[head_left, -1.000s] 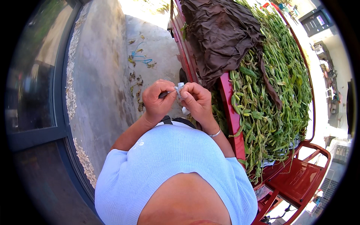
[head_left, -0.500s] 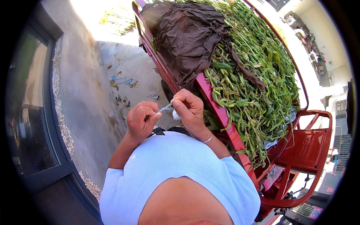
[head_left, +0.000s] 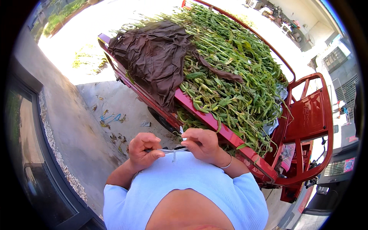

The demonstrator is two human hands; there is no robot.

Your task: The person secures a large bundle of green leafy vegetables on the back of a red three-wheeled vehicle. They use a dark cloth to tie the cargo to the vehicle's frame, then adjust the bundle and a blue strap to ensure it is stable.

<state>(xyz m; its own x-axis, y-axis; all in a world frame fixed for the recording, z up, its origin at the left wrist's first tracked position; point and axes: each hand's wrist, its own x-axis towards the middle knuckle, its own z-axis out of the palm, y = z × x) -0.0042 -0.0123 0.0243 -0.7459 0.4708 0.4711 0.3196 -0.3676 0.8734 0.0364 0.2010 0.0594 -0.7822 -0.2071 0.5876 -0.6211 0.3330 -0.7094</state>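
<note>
A pale grey string [head_left: 174, 151] stretches between my two hands in front of the light blue top, with a small knot and short loose ends hanging at its middle. My left hand [head_left: 143, 150] is closed, pinching the string's left side between thumb and fingers. My right hand [head_left: 205, 145] pinches the other side. A small white piece [head_left: 182, 134] sticks up by the right fingertips; whether it belongs to the string I cannot tell. Just beyond my hands stands the red cargo tricycle [head_left: 203, 111], its bed heaped with cut green plants [head_left: 234, 92].
A crumpled dark brown cloth [head_left: 153, 57] covers the left part of the heap. Blue cord [head_left: 112, 118] and dry leaves lie on the concrete floor. A grey wall and a dark-framed glass door [head_left: 34, 145] stand to my left. The tricycle's red seat frame [head_left: 308, 111] is at right.
My hands have drawn apart, pulling the string straight with the knot between them. The view has shifted, so the tricycle and door appear further left.
</note>
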